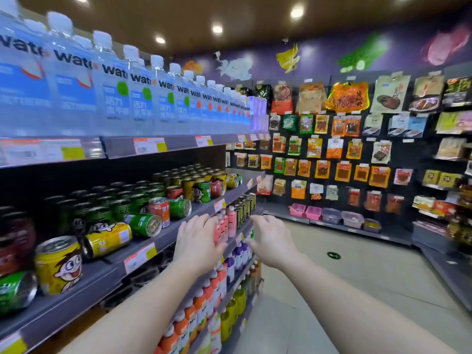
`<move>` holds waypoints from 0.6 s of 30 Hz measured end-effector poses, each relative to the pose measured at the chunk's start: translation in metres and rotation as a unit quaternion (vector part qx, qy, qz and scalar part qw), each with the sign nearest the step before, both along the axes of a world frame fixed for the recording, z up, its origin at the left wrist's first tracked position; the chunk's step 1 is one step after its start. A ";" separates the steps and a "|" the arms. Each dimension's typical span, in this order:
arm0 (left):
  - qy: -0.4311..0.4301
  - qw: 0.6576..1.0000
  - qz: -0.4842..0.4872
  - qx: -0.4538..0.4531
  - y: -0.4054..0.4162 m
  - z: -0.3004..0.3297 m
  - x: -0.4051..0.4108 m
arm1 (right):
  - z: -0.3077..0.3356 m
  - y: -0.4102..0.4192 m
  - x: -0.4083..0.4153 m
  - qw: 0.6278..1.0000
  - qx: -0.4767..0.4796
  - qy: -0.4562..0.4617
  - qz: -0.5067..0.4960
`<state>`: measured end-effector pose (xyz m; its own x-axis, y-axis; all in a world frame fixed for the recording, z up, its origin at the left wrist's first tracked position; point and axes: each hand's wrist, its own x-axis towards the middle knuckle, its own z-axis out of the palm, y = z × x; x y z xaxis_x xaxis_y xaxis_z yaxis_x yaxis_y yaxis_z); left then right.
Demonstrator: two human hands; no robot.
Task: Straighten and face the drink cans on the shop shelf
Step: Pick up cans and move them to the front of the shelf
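A shop aisle runs ahead under ceiling spotlights, with a grey shelf (178, 227) of drink cans along the left and a dark wall of hanging snack packets (352, 149) at the far end and right. Both hands reach forward in the middle of the view and neither holds anything. The left hand (198, 245) has straight, slightly spread fingers just in front of the shelf's front edge, over the pink bottles (226, 224) on the shelf below; whether it touches either cannot be told. The right hand (273, 241) hangs in the open aisle just to its right, fingers loosely spread and lightly bent. Left of the left hand the cans lie in disorder: a green can (144, 224) and a yellow can (108, 238) are on their sides near the front edge, a red can (159, 209) stands tilted behind them, and another yellow can (60, 264) stands upright nearer the camera. Further along, more cans lie tipped over in front of upright dark green rows. Above them stands a row of water bottles (115, 93). Below, orange and yellow juice bottles (201, 310) fill the lower shelves.
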<state>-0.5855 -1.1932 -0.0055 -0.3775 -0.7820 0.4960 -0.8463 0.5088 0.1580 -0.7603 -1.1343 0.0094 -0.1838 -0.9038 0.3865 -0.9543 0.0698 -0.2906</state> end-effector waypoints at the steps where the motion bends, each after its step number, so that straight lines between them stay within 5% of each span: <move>1: 0.000 1.000 0.003 0.000 -0.018 -0.003 -0.011 | -0.002 -0.018 -0.012 1.000 -0.002 0.000 0.000; 18: 0.037 0.994 0.101 0.017 -0.295 -0.018 -0.207 | -0.017 -0.355 -0.216 0.990 -0.017 0.051 0.132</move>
<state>-0.7929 -1.4885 -0.0237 -0.1749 -0.8545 0.4891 -0.9162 0.3231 0.2368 -0.9762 -1.4891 -0.0078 0.0986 -0.9009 0.4226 -0.9622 -0.1946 -0.1904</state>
